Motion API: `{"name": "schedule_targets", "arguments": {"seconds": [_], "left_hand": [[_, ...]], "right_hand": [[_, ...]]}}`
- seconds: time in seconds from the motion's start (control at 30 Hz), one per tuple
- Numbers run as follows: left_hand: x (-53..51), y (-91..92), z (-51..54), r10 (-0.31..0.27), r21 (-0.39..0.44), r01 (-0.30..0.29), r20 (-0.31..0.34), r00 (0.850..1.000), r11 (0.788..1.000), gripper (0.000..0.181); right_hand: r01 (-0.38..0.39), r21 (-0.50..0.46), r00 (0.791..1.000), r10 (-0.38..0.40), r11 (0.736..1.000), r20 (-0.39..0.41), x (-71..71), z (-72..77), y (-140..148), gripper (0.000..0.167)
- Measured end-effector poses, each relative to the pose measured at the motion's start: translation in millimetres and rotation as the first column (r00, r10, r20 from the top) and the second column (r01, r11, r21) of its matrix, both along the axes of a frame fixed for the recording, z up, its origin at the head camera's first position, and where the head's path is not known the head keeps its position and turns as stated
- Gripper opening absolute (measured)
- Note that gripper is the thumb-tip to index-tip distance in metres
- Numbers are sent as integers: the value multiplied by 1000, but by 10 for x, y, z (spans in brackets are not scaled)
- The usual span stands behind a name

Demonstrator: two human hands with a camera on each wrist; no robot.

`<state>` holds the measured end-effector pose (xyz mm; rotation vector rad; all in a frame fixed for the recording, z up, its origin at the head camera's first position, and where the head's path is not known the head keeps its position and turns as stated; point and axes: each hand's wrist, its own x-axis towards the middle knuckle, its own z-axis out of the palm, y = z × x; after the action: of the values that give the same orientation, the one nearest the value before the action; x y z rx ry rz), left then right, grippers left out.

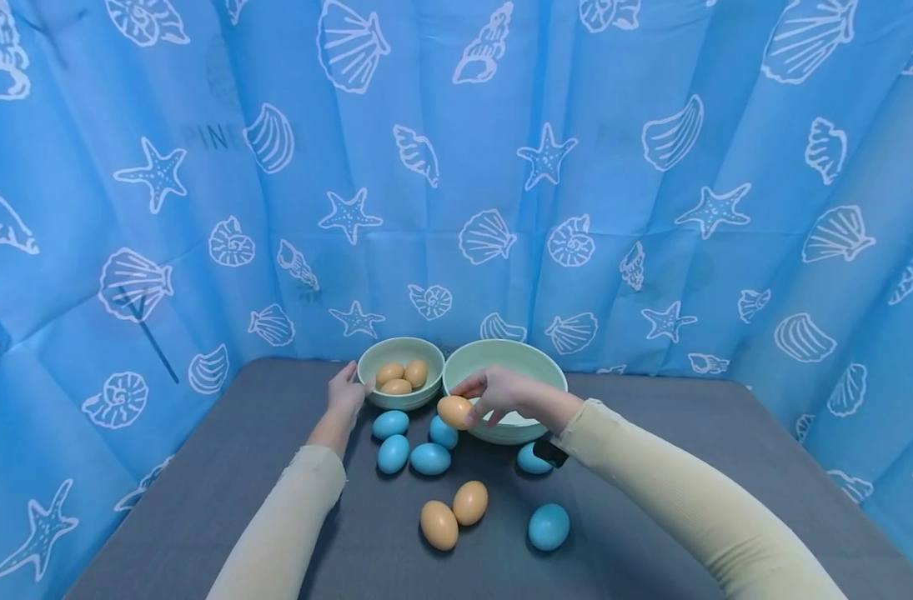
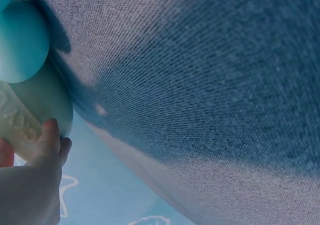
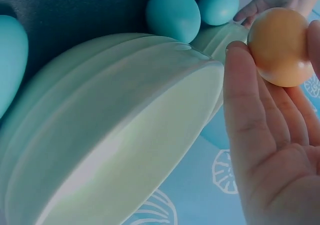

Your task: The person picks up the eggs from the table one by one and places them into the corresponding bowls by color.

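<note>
My right hand [image 1: 499, 392] pinches 1 orange egg [image 1: 452, 412], its long axis apparently sideways, rightward and nearer than the small bowl [image 1: 401, 350] my left hand [image 1: 345, 392] grips near the far edge of the tabletop [image 1: 689, 408].

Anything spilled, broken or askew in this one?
Nothing stands out. The left bowl and right bowl stand upright, and the loose blue eggs and loose orange eggs on the gray table show no visible cracks. One blue egg by the right sleeve is partly hidden.
</note>
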<state>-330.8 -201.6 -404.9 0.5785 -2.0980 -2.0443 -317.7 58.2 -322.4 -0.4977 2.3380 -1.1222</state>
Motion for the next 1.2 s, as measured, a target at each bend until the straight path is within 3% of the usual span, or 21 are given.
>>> {"name": "schedule_targets", "arguments": {"seconds": [0.5, 0.7, 1.2], "left_hand": [[3, 7, -9, -3, -8, 3, 0, 1000, 1000, 64], [1, 10, 0, 1, 7, -1, -14, 1000, 1000, 64], [2, 21, 11, 11, 5, -11, -42, 999, 1000, 63]], "right_hand": [[-29, -32, 998, 27, 999, -56, -51, -1, -122, 50], [-24, -69, 999, 21, 997, -43, -86, 8, -200, 51], [-77, -134, 997, 75, 988, -17, -337, 38, -406, 52]]}}
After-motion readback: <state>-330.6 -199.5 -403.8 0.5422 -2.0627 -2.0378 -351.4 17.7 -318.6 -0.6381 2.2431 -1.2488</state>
